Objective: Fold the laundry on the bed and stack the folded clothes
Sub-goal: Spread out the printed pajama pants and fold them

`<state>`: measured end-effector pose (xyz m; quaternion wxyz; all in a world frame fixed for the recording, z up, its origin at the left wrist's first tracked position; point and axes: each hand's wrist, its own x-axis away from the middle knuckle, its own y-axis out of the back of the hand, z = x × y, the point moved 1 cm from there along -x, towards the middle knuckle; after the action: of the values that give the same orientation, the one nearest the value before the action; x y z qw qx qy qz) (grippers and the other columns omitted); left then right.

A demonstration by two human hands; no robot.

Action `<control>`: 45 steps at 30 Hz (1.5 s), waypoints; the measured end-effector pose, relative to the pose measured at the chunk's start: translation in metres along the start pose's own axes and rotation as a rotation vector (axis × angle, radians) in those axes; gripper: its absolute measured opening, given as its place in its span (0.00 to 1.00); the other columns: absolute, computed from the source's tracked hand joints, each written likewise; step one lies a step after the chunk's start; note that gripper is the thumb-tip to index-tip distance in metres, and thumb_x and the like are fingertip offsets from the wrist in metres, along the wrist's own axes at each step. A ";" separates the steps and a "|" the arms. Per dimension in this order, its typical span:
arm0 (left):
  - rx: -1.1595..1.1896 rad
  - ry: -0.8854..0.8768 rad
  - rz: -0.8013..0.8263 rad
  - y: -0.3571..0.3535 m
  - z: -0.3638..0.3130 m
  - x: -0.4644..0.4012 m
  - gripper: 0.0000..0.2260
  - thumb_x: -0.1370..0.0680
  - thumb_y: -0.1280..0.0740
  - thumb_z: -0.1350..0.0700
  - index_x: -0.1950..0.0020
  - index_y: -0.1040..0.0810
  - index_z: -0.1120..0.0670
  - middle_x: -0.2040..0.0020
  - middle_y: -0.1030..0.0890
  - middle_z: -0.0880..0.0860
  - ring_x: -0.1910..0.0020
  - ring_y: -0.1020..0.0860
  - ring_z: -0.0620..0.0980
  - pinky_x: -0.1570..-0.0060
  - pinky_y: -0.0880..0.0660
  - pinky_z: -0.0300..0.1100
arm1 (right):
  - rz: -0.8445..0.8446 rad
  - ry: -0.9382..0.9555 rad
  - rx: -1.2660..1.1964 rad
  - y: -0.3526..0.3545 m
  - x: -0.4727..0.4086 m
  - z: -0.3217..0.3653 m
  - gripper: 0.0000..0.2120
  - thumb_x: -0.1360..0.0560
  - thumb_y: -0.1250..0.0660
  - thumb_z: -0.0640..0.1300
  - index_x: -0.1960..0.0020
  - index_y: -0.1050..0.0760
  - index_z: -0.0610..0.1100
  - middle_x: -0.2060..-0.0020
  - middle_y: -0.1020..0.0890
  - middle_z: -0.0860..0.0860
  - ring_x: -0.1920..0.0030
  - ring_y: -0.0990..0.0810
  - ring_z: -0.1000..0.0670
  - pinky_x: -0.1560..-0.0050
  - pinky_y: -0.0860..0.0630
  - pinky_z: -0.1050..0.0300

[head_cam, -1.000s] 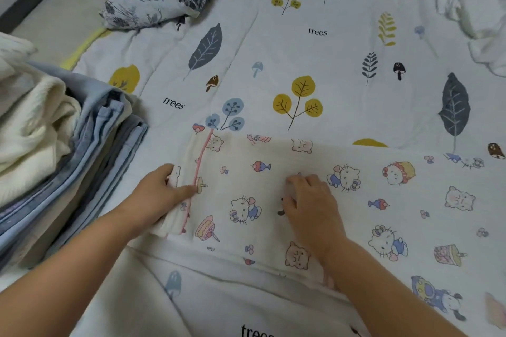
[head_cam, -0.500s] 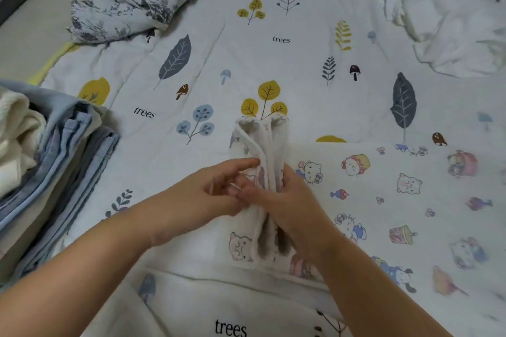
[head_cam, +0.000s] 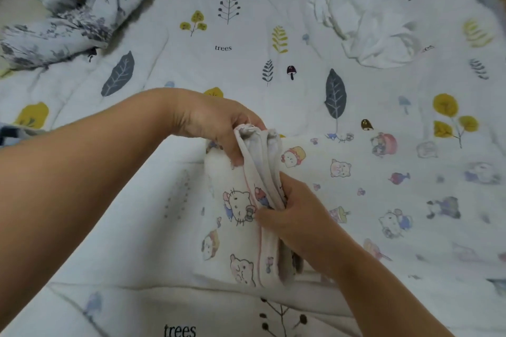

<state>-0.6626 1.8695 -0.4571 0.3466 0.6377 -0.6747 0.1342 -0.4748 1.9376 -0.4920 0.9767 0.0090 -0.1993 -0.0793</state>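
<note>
A cream cloth with cartoon cats and bears [head_cam: 383, 189] lies spread on the bed, its left end lifted and doubled over. My left hand [head_cam: 216, 126] grips the far top corner of that raised fold. My right hand [head_cam: 293, 216] pinches the layered edge lower down, near the pink piping. A crumpled grey floral garment [head_cam: 82, 3] lies at the far left. A white bundled garment [head_cam: 364, 22] sits at the far right. A sliver of the folded blue stack [head_cam: 11, 134] shows at the left edge.
The bedspread [head_cam: 224, 63] is white with leaf, tree and mushroom prints and covers the whole view. Pale floor [head_cam: 16, 5] shows at the far left corner. Bare bedspread lies between the two unfolded garments.
The cloth's left end went from lying flat to being gathered and lifted over toward the right. My left hand rose to its top corner. The view shifted right, pushing the stack nearly out of sight.
</note>
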 end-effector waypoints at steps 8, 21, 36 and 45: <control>-0.045 -0.037 -0.266 -0.033 -0.044 -0.057 0.13 0.33 0.25 0.64 0.53 0.22 0.50 0.52 0.18 0.57 0.54 0.20 0.58 0.54 0.22 0.49 | -0.148 -0.060 -0.071 0.070 0.043 -0.026 0.17 0.29 0.33 0.33 0.49 0.25 0.54 0.56 0.16 0.57 0.56 0.17 0.57 0.59 0.20 0.63; -0.251 -0.176 -0.472 -0.106 -0.108 -0.185 0.22 0.31 0.25 0.54 0.39 0.27 0.50 0.55 0.23 0.46 0.59 0.26 0.44 0.60 0.31 0.31 | -0.581 -0.195 0.118 0.175 0.085 -0.100 0.15 0.26 0.35 0.38 0.48 0.31 0.57 0.60 0.21 0.60 0.63 0.20 0.61 0.68 0.26 0.70; -0.518 0.236 -0.625 -0.084 -0.014 -0.163 0.13 0.24 0.35 0.45 0.43 0.24 0.50 0.55 0.19 0.49 0.54 0.24 0.50 0.49 0.34 0.41 | -0.583 -0.287 0.288 0.173 0.074 -0.131 0.15 0.24 0.36 0.47 0.40 0.36 0.52 0.55 0.25 0.57 0.52 0.23 0.51 0.51 0.26 0.55; -0.471 0.366 -0.776 -0.048 0.028 -0.115 0.05 0.26 0.31 0.53 0.52 0.21 0.52 0.62 0.20 0.49 0.51 0.22 0.55 0.51 0.32 0.43 | -0.497 -0.307 0.224 0.151 0.062 -0.127 0.14 0.25 0.34 0.44 0.45 0.35 0.56 0.50 0.23 0.58 0.53 0.23 0.56 0.55 0.26 0.64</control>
<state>-0.6315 1.9334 -0.5635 0.6188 0.7122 -0.3274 -0.0510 -0.3456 2.0751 -0.5773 0.8787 0.1529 -0.3438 -0.2938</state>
